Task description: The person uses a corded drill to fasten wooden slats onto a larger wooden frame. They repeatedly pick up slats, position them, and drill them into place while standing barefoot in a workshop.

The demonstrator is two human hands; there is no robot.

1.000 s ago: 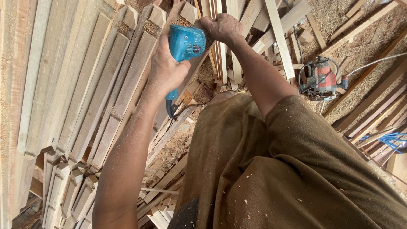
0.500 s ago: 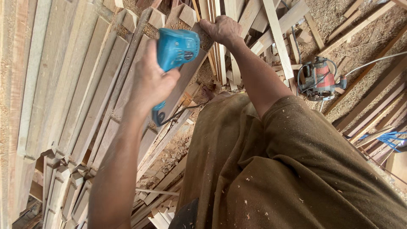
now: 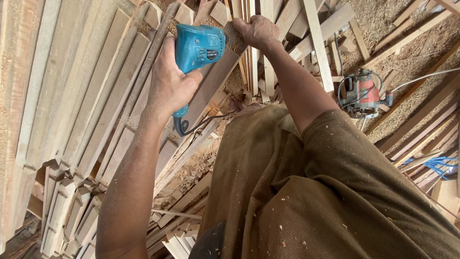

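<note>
Shop floor is all timber: a big bank of long planks (image 3: 72, 110) fills the left of the view, long axes running bottom-left to top-right, notched ends stacked low left. Loose slats (image 3: 316, 43) and sawdust are spread top and right.

Dark wood strip (image 3: 211, 86) is the workpiece. It lies on the same diagonal as the planks, bottom-left to top-right, between the two hands and across the person's lap area, in front of the dusty brown garment (image 3: 311, 192).

Blue electric drill (image 3: 199, 48) sits over the upper end of that strip, body pointing right, toward the right hand. The bit tip is hidden, so I can't tell whether it touches wood. Its black cord (image 3: 201, 123) hangs below the grip and trails right over the strip.

Left hand (image 3: 170, 84) is wrapped tight round the drill handle from below, fingers closed on it. Right hand (image 3: 256, 31) is closed over the strip's top end, just beside the drill nose. Right hand is the nearer one to where the bit would work; the gap between nose and knuckles is small — that's the tight spot.

Red and black router (image 3: 362, 93) sits well apart on the right, its pale cable (image 3: 421, 76) running off right. Blue strapping (image 3: 438, 164) lies at far right, clear of both arms.
</note>
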